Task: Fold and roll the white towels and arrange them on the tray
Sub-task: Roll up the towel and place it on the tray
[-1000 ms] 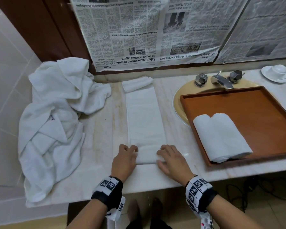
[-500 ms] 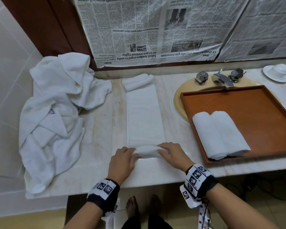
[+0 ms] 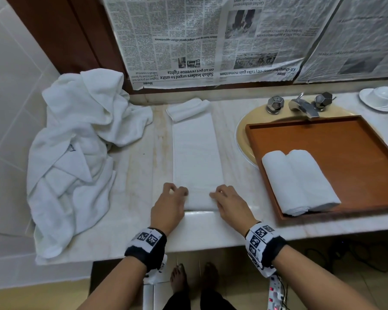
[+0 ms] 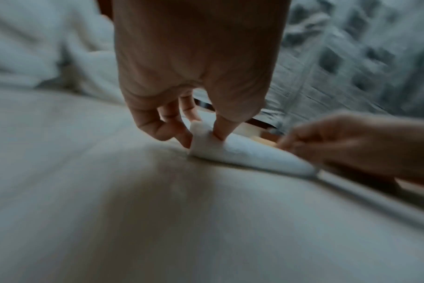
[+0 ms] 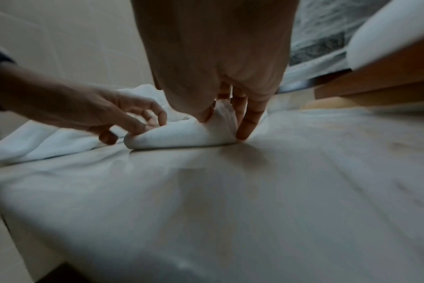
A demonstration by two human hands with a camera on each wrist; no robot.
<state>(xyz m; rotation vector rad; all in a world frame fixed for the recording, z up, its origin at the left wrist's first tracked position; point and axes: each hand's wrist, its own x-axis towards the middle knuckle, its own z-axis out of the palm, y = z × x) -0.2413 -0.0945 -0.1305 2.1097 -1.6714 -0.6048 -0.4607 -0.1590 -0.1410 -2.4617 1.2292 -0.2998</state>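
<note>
A long folded white towel [image 3: 196, 153] lies flat on the marble counter [image 3: 141, 166], running away from me. Its near end is wound into a small roll [image 3: 199, 201] [image 4: 245, 153] [image 5: 179, 136]. My left hand [image 3: 173, 198] [image 4: 191, 130] pinches the roll's left end between thumb and curled fingers. At the right end, my right hand [image 3: 224, 198] [image 5: 228, 122] pinches the roll the same way. Two rolled white towels [image 3: 298, 180] lie side by side at the front left of the brown wooden tray [image 3: 354, 153].
A heap of crumpled white towels [image 3: 76, 153] fills the counter's left end. A small folded towel [image 3: 187, 108] lies at the strip's far end. The tray sits over the sink with the tap [image 3: 300, 106] behind; a cup on a saucer [image 3: 380, 97] stands far right. Newspaper covers the wall.
Both hands have rolled the towel's near end forward, away from the counter edge, and the roll has grown thicker. The hands stay at its two ends.
</note>
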